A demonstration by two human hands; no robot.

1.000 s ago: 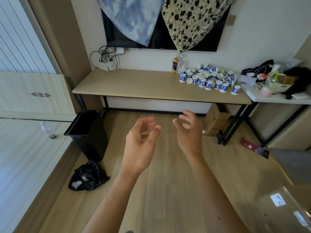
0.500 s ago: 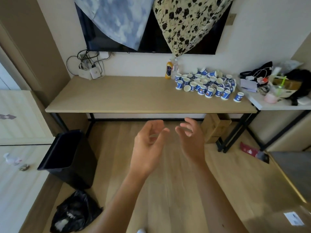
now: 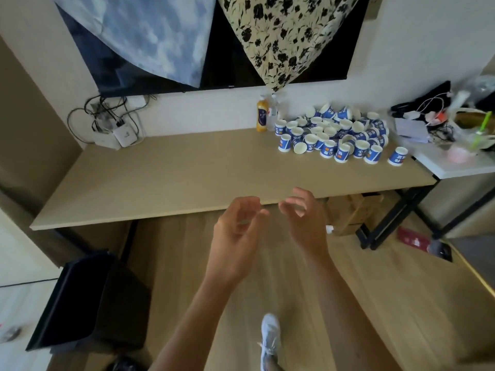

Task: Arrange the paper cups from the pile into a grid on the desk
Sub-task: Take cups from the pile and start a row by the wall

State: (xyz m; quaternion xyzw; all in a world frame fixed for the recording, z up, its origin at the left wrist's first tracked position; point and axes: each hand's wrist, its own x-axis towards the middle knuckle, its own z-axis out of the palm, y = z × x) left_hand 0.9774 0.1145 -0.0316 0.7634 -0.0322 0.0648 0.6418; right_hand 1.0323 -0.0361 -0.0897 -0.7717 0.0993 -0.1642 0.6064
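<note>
A pile of blue-and-white paper cups (image 3: 334,133) lies jumbled at the far right of a long wooden desk (image 3: 166,178); some stand upright, some lie tipped. One cup (image 3: 398,156) stands apart at the desk's right end. My left hand (image 3: 235,236) and my right hand (image 3: 305,223) hover side by side in front of the desk's near edge, both empty with fingers curled and apart. Neither hand touches a cup.
An orange bottle (image 3: 262,117) and a clear bottle stand left of the pile. Cables and a router (image 3: 123,135) sit at the desk's back left. A cluttered white table (image 3: 455,167) adjoins on the right. A black bin (image 3: 88,301) stands on the floor at left, a cardboard box (image 3: 351,212) under the desk.
The view has drawn closer to the desk, which now fills more of the frame. Both hands stay raised and empty in the same pose. A shoe has come into view below.
</note>
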